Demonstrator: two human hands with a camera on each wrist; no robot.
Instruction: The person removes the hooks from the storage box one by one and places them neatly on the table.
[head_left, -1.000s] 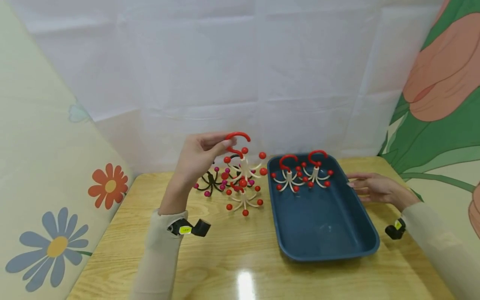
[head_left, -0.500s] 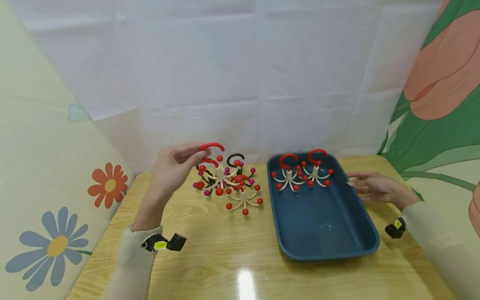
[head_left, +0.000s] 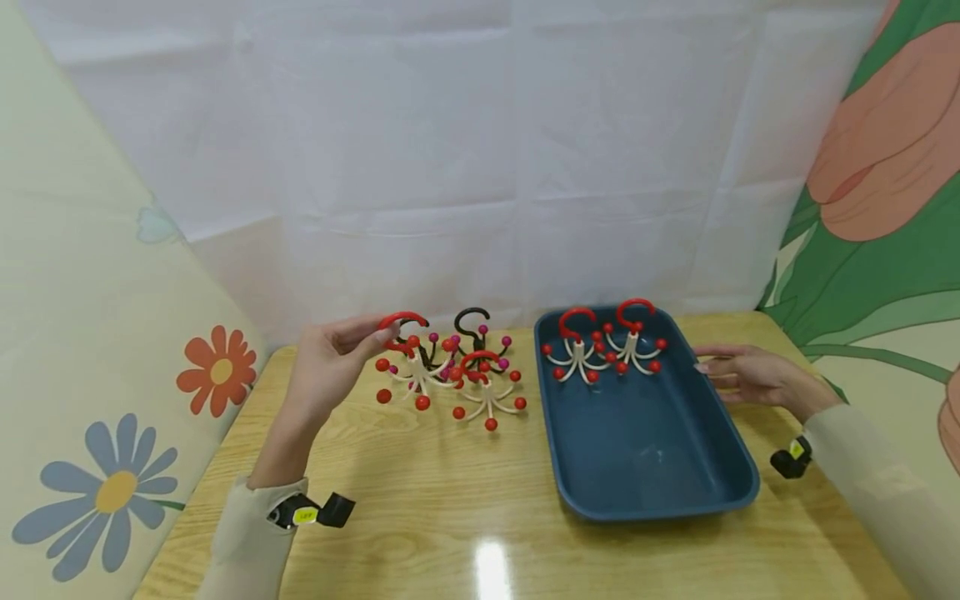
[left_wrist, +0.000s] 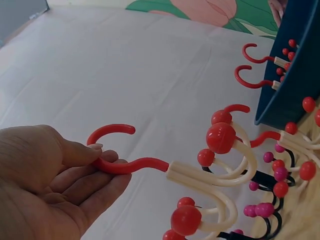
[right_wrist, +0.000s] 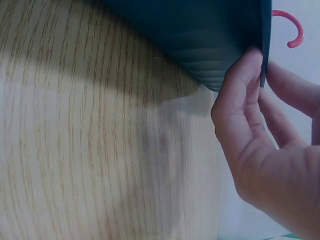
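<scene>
My left hand [head_left: 330, 362] pinches the red hook of a cream multi-arm hook hanger [left_wrist: 192, 175] with red ball tips between thumb and fingers. Its arms spread in front of a black hanger with magenta balls, partly hidden behind it; whether they touch the table I cannot tell. Close by on the right stand a matching cream hanger [head_left: 489, 398] and another black hanger [head_left: 478, 340]. With thumb and fingers on either side of the rim, my right hand [right_wrist: 260, 125] grips the right wall of a dark blue tray [head_left: 637, 450].
Two cream hangers with red hooks, a left one [head_left: 579, 354] and a right one [head_left: 632, 343], stand at the far end inside the tray. A white cloth [head_left: 405, 150] hangs behind the wooden table [head_left: 420, 517]. Flowered panels rise at both sides.
My left hand has moved left and lower with the cream hanger, from above the grouped hangers to their left side. The right hand and the tray have stayed in place.
</scene>
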